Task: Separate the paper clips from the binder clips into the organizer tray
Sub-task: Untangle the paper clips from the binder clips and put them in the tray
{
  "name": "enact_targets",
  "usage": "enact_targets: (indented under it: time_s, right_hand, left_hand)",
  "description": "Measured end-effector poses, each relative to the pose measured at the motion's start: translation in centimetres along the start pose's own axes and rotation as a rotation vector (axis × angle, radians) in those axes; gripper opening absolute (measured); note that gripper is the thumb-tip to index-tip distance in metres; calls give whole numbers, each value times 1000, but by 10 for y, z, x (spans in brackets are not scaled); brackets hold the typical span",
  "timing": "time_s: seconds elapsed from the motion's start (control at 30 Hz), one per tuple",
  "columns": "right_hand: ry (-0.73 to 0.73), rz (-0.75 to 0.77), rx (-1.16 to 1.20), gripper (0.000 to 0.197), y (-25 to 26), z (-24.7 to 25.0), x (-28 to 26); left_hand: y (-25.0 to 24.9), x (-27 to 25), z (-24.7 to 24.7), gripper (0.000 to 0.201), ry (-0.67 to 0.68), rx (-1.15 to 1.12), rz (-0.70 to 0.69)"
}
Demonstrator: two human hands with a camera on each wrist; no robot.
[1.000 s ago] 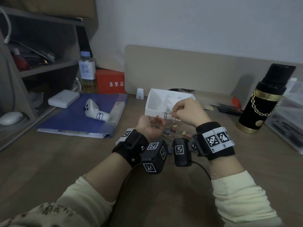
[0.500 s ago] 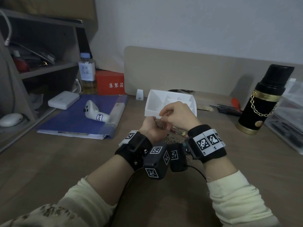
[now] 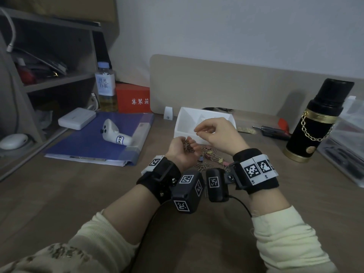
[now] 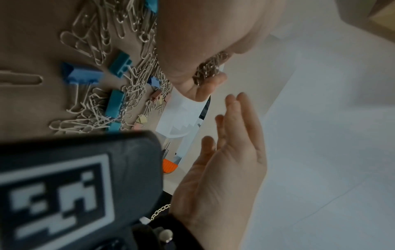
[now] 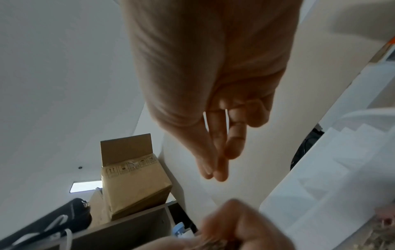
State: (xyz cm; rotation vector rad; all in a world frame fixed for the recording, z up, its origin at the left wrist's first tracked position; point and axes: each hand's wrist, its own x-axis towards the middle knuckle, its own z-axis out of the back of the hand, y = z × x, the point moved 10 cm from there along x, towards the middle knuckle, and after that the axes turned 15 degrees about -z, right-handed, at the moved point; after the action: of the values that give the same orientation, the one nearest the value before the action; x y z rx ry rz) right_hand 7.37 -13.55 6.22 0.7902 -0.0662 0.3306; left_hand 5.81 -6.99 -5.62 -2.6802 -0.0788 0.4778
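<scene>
Above organizer tray [image 3: 182,125] — paper clip [image 5: 215,121] being pinched by right hand [image 3: 218,134]; clip bunch [image 3: 187,145] being cupped by left hand [image 3: 181,152] — release best made low over compartment.

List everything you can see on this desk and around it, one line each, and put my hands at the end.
organizer tray: one, white, back centre of desk
loose clip pile: many silver paper clips mixed with coloured binder clips, on desk before the tray
paper clips in palm: a bunch, silver
folder: one, blue, left of desk
controller: one, white, on the folder
white box: one, on the folder's far corner
bottle: one, clear, white label, back left
red box: one, beside the bottle
flask: one, black and gold, with chain, right
left hand: cupped, holding the paper clips
right hand: raised before the tray, fingers pinching one paper clip
</scene>
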Motion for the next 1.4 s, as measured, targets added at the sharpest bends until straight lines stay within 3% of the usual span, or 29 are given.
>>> enact_targets:
  time_s: [0.07,0.23,0.53,0.8,1.07,1.27,1.4]
  right_hand:
    - [24,-83,-123,13,-15,-1,3]
    - [299,-368,-540,36,-69,-29,-4]
    - [377,-456,-495,47,-92,-38,-6]
    - [251,-413,-491,19,-91,-41,5]
    - [194,-368,-560,14,-88,-40,8]
    - [26,-362,-386,15,-71,-16,14]
    - [-27,-223,-151,6,-40,-5,11]
  left_hand:
    - [-4,1,0,35,6,23,-28]
    - [-2,-1,2,37,10,8,-6]
    - [-2,1,2,33,-13,-57,-12]
    - [-1,4,8,31,-57,-23,-31]
    - [2,7,13,33,-41,56,-5]
    - [4,0,12,33,-57,86,12]
    - [8,-4,10,36,-64,70,38]
